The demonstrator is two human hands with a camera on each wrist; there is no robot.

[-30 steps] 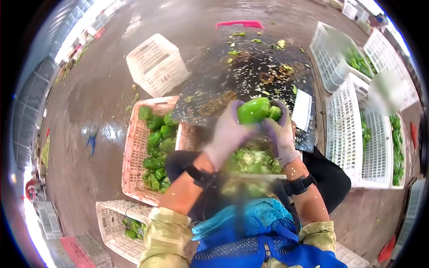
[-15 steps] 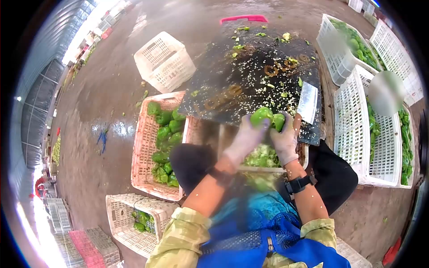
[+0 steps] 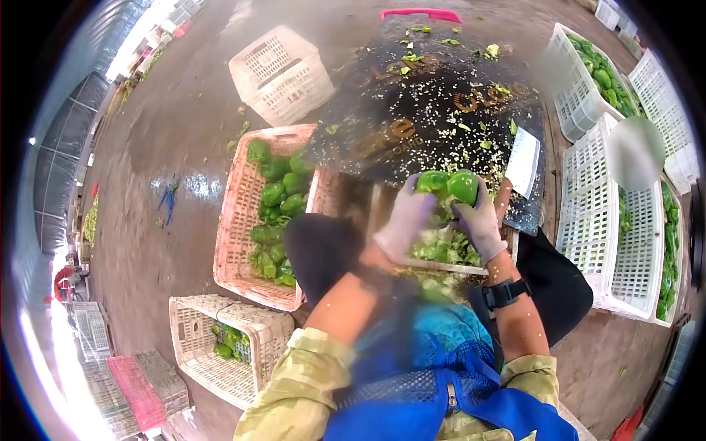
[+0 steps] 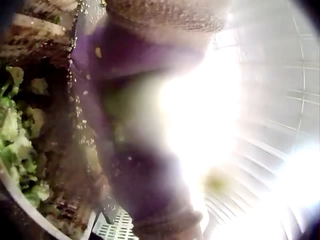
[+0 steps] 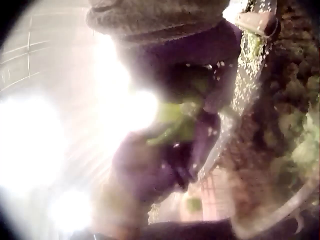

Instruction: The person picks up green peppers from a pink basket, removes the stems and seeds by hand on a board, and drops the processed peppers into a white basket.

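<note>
Close to the near edge of the black cutting board (image 3: 434, 103), my two hands in purple-palmed gloves hold green bell pepper pieces side by side. My left hand (image 3: 406, 220) grips the left bell pepper piece (image 3: 432, 181); my right hand (image 3: 482, 224) has its fingers curled round the right bell pepper piece (image 3: 463, 187). In the right wrist view, a pale green inner part (image 5: 180, 117) shows within the glove. Glare washes out much of both wrist views. Beneath the hands sits a crate of green pepper scraps (image 3: 460, 250). A cleaver (image 3: 523, 163) lies on the board's right side.
A pinkish crate (image 3: 224, 242) of whole green peppers stands left, with a white crate (image 3: 187, 345) on its side nearer me. Another white crate (image 3: 283, 77) stands beyond the board. White crates (image 3: 581, 213) with green peppers line the right. Pale seeds litter the board.
Both hands have drawn back from over the board toward my body, above the scraps. The pepper has turned from a long side view to two rounded pieces side by side. The head view has shifted.
</note>
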